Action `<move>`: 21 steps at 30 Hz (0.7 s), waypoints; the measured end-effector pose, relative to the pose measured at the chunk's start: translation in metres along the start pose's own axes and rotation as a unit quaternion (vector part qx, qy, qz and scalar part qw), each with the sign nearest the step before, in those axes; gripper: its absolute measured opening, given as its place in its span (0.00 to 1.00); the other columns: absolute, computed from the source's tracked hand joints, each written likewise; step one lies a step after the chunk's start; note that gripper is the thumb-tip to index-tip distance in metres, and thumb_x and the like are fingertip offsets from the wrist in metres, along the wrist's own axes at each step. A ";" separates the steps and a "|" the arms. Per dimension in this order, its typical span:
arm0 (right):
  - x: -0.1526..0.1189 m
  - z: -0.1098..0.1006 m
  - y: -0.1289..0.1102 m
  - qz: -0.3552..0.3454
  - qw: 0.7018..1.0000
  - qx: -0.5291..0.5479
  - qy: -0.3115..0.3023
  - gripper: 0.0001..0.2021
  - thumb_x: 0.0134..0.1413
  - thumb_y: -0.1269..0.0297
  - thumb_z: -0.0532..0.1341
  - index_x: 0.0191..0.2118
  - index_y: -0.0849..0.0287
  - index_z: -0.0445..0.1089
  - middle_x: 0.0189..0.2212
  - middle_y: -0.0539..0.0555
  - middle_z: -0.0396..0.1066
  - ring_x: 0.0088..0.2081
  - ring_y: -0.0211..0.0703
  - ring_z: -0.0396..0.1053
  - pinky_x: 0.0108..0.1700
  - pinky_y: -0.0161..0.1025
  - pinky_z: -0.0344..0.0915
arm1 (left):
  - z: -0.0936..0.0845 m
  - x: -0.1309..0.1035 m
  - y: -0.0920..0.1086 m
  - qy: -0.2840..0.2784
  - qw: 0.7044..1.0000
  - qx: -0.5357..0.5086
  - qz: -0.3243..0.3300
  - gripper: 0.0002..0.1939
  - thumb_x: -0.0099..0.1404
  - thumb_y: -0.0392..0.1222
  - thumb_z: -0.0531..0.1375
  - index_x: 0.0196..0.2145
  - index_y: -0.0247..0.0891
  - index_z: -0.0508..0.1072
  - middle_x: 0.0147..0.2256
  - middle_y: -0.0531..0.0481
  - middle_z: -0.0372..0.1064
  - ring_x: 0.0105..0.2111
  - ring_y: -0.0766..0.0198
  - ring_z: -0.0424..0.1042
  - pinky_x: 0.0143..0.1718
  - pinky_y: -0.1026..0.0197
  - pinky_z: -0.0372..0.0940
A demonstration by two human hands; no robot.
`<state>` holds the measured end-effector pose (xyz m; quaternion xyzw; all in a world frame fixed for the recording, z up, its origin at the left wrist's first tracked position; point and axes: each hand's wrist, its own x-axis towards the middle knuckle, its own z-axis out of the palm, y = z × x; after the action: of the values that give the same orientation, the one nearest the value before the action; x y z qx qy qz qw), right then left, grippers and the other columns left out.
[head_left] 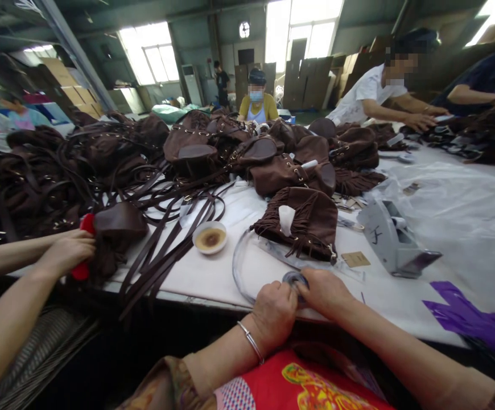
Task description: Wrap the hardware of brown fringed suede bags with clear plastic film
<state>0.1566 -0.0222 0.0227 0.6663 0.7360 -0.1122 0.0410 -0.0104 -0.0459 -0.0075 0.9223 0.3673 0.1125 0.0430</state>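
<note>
Your two hands close on the coiled greyish strap in clear plastic wrap (pixel 293 277) at the bench's (pixel 219 273) near edge.
Your left hand's (pixel 274 310) fingers curl tight around the coil's lower-left side, tips partly hidden; your right hand's (pixel 326 290) fingers pinch its right side, so the coil sits between them, touching both. From there the strap loops out toward 10 o'clock and up to the left corner of the dark brown fringed bag (pixel 311 213), lying at 12 o'clock, just beyond your fingers. A white round bowl of brownish liquid (pixel 210 238) stands at 10 o'clock; a tan rectangular card tag (pixel 355 259) lies at 2 o'clock.
</note>
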 end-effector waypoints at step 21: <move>0.031 -0.004 -0.035 -0.107 0.993 -0.048 -0.016 0.12 0.62 0.66 0.54 0.36 0.61 0.74 0.34 0.61 0.78 0.36 0.49 0.75 0.34 0.37 0.61 | -0.009 -0.015 -0.030 0.007 1.000 -0.022 -0.012 0.05 0.68 0.35 0.53 0.38 0.35 0.69 0.34 0.45 0.70 0.34 0.55 0.69 0.32 0.55 0.64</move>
<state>0.1195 0.0059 0.0244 0.5794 0.8067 -0.0909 0.0728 -0.0431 -0.0342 -0.0061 0.9159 0.3759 0.1264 0.0621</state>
